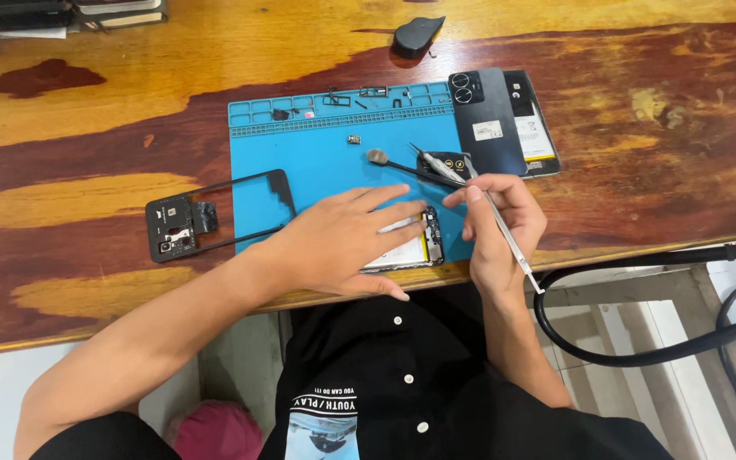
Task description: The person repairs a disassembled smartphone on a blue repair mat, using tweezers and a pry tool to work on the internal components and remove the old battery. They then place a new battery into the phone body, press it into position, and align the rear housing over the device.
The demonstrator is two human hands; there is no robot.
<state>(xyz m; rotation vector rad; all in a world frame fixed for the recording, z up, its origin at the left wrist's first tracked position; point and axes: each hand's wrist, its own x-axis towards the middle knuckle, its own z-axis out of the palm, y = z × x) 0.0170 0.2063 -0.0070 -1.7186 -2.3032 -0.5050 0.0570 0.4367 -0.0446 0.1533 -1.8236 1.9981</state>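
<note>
- Opened phone [415, 247] lies at the blue mat's [325, 162] near edge, beside the table edge.
- Left hand [342, 243] rests flat on it, fingers spread.
- Right hand [500, 217] pinches tweezers [504, 234]; open mat beyond.

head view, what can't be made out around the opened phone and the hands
- Opened phone: mostly hidden under the left hand.
- Tweezers: tips at the right hand too small to show any grip.
- Small parts in the mat trays: too small to identify.
- Books: cut by the top edge.

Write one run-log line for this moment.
left hand: flat on opened phone | right hand: holds tweezers | surface: blue mat | nearby: black frame
</note>
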